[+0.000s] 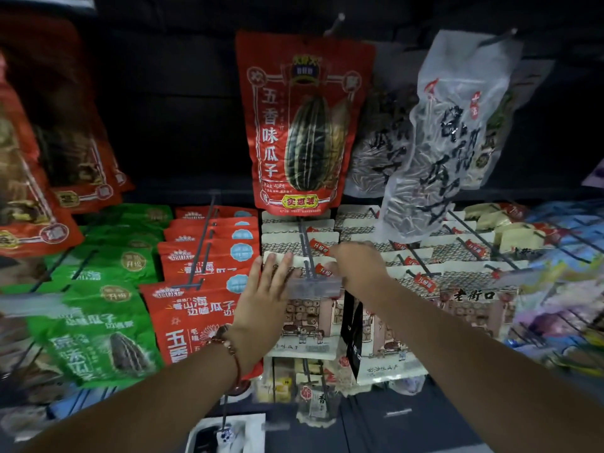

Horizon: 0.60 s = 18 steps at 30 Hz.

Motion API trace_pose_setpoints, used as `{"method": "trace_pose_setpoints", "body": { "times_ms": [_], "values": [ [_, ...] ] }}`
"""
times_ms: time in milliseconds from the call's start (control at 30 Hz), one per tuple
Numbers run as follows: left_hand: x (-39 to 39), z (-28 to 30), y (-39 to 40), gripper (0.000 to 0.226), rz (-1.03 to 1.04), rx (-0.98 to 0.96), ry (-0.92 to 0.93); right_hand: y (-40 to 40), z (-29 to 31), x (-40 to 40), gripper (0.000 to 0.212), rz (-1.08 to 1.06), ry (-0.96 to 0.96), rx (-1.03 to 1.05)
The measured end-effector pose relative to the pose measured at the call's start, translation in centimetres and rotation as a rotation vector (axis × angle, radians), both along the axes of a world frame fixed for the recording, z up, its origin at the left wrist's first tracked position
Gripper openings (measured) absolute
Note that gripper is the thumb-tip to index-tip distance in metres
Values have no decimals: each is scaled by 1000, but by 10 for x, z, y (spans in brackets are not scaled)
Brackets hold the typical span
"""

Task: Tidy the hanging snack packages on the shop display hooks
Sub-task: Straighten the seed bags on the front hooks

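A row of cream seed packets (302,238) with a street drawing hangs on a dark display hook (306,253) in the middle. My left hand (266,295) lies flat with straight fingers against the left edge of the front cream packet (307,325). My right hand (358,264) reaches over the hook, its fingers curled on the top edge of a cream packet beside the hook. A clear price tag holder (315,287) sits at the hook's tip between my hands.
A big red seed bag (304,125) hangs above the hands. Clear seed bags (441,132) hang at the upper right. Red packets (202,282) and green packets (98,308) hang to the left, more cream packets (474,305) to the right.
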<state>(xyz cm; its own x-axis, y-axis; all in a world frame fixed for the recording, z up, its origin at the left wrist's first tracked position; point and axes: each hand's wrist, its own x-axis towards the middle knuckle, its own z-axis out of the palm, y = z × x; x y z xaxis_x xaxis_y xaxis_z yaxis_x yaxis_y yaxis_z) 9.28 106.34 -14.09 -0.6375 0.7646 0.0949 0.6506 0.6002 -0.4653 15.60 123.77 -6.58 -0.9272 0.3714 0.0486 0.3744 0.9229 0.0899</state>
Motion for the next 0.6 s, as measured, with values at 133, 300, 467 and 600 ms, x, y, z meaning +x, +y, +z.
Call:
{"method": "trace_pose_setpoints", "body": {
  "times_ms": [133, 300, 467, 600],
  "values": [
    [-5, 2, 6, 80, -12, 75, 3, 5, 0, -13, 25, -39, 40, -28],
    [3, 4, 4, 78, -27, 71, 6, 8, -5, -15, 29, -43, 66, -53],
    [20, 3, -26, 73, -176, 4, -33, 5, -12, 11, 51, 78, 193, -45],
    [28, -27, -67, 85, -247, 87, -55, -10, -38, 69, 73, 85, 277, -106]
  ]
}}
